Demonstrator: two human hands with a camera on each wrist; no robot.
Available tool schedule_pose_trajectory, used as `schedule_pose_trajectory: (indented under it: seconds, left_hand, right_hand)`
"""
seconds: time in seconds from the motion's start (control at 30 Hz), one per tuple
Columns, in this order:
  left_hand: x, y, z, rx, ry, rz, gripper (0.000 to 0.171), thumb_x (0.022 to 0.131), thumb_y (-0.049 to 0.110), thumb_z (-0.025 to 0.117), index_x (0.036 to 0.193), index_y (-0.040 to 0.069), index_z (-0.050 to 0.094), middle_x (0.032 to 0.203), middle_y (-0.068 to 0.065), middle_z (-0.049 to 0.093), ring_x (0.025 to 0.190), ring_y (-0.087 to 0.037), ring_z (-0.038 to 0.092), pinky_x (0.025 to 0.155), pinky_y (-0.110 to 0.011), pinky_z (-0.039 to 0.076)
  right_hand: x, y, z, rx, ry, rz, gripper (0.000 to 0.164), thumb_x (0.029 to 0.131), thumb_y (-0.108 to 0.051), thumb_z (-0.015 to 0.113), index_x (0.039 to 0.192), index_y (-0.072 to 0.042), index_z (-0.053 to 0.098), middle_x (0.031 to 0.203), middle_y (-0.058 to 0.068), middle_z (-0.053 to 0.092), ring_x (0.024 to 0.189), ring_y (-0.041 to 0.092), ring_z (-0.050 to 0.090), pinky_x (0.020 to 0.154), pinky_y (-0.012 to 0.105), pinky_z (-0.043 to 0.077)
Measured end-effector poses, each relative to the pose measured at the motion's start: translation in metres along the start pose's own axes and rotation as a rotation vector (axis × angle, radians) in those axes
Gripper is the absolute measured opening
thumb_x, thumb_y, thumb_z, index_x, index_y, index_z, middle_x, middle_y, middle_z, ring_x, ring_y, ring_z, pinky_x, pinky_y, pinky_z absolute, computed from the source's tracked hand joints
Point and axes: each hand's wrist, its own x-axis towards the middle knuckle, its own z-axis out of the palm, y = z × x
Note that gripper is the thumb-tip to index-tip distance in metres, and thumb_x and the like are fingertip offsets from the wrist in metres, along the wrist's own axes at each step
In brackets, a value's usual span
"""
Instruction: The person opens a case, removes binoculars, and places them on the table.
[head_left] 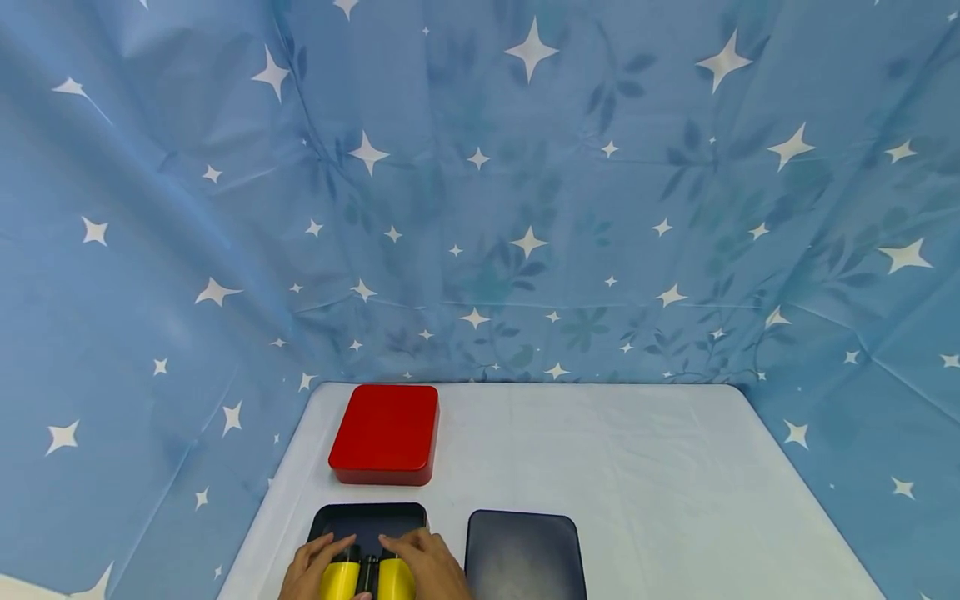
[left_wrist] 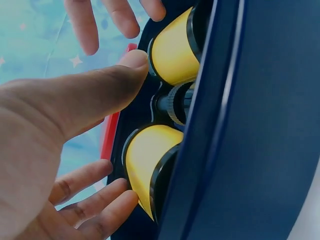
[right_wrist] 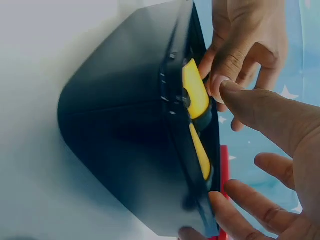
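Note:
Yellow-and-black binoculars point(head_left: 340, 582) sit in an open dark navy box point(head_left: 367, 506) at the front left of the table. My left hand point(head_left: 303, 573) is at the left barrel and my right hand point(head_left: 441, 571) at the right one. In the left wrist view, the left fingers lie loosely against the lower yellow barrel point(left_wrist: 150, 150), its thumb stretched towards the other barrel. The right hand point(right_wrist: 305, 150) spreads its fingers by the box rim in the right wrist view. Both thumb tips meet there in front of the binoculars.
Right of the box lies a dark navy flat lid point(head_left: 525, 557). A closed red box point(head_left: 386, 429) stands behind at the back left. White cloth covers the table point(head_left: 637, 483), and a blue star-patterned curtain point(head_left: 480, 200) hangs around its back and sides.

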Motion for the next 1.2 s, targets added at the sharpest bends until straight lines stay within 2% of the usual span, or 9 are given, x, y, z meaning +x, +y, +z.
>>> schedule_pose_trajectory:
  seconds: [0.2,0.3,0.47,0.6,0.73,0.8,0.97,1.03,1.2]
  left_hand:
    - [0.003,-0.014,0.004,0.018,0.037,0.076,0.099,0.061,0.082,0.072,0.137,0.020,0.054,0.143,-0.012,0.043,0.124,-0.032,0.046,0.093,-0.067,0.048]
    - [0.010,-0.022,0.004,-0.002,0.030,0.109,0.101,0.056,0.075,0.081,0.134,0.015,0.058,0.139,-0.019,0.046,0.122,-0.037,0.049,0.092,-0.067,0.049]
    - [0.017,-0.028,0.004,-0.051,-0.020,0.093,0.086,0.063,0.059,0.087,0.130,0.011,0.062,0.136,-0.025,0.047,0.122,-0.043,0.050,0.092,-0.067,0.048]
    - [0.018,-0.031,0.005,-0.074,-0.056,0.061,0.086,0.063,0.059,0.087,0.130,0.011,0.063,0.138,-0.025,0.045,0.123,-0.044,0.050,0.093,-0.065,0.049]
    - [0.018,-0.033,0.007,-0.069,-0.058,0.065,0.076,0.067,0.051,0.087,0.126,0.009,0.066,0.135,-0.028,0.046,0.117,-0.044,0.054,0.090,-0.062,0.050]
    - [0.017,-0.033,0.010,-0.046,-0.026,0.092,0.069,0.069,0.048,0.086,0.123,0.009,0.068,0.131,-0.028,0.049,0.111,-0.043,0.056,0.088,-0.062,0.050]
    - [0.003,-0.026,0.015,0.104,0.012,0.062,0.099,0.045,0.078,0.083,0.125,0.023,0.064,0.137,-0.014,0.052,0.119,-0.035,0.049,0.093,-0.068,0.046]
    - [0.000,-0.025,0.015,0.141,-0.009,0.043,0.105,0.041,0.086,0.077,0.126,0.025,0.061,0.141,-0.011,0.050,0.123,-0.035,0.046,0.095,-0.070,0.045]
    - [0.000,-0.022,0.014,0.111,-0.019,0.054,0.103,0.049,0.085,0.076,0.128,0.020,0.062,0.142,-0.015,0.049,0.126,-0.039,0.047,0.094,-0.067,0.047]
  right_hand:
    - [0.000,0.002,0.008,-0.007,0.022,-0.047,0.065,0.082,-0.065,0.069,0.138,-0.035,0.059,0.112,-0.008,0.060,0.090,0.000,0.049,0.077,0.024,0.052]
    - [-0.001,0.004,0.012,-0.042,0.046,-0.084,0.060,0.085,-0.065,0.066,0.135,-0.032,0.063,0.109,-0.009,0.060,0.091,0.001,0.049,0.075,0.024,0.051]
    - [0.000,0.009,0.018,-0.111,0.079,-0.145,0.058,0.085,-0.069,0.061,0.129,-0.031,0.068,0.104,-0.008,0.058,0.089,0.001,0.048,0.071,0.021,0.047]
    - [0.001,0.012,0.023,-0.141,0.124,-0.190,0.058,0.085,-0.071,0.059,0.126,-0.031,0.070,0.102,-0.007,0.056,0.088,0.000,0.046,0.070,0.018,0.046]
    - [0.002,0.016,0.027,-0.162,0.177,-0.245,0.056,0.085,-0.068,0.063,0.122,-0.027,0.073,0.102,-0.005,0.057,0.087,0.000,0.046,0.071,0.016,0.047]
    - [0.004,0.018,0.028,-0.192,0.196,-0.272,0.052,0.086,-0.065,0.065,0.120,-0.026,0.073,0.101,-0.004,0.056,0.086,0.000,0.046,0.070,0.014,0.046]
    - [0.008,0.024,0.033,-0.302,0.245,-0.332,0.047,0.085,-0.061,0.068,0.116,-0.026,0.075,0.097,-0.005,0.054,0.082,0.001,0.043,0.068,0.010,0.040]
    - [0.009,0.025,0.034,-0.327,0.265,-0.351,0.044,0.085,-0.059,0.070,0.114,-0.026,0.076,0.097,-0.005,0.053,0.082,0.001,0.043,0.067,0.009,0.039]
    - [0.012,0.026,0.035,-0.334,0.306,-0.368,0.037,0.083,-0.047,0.077,0.110,-0.022,0.078,0.098,-0.004,0.055,0.081,0.003,0.046,0.067,0.010,0.041]
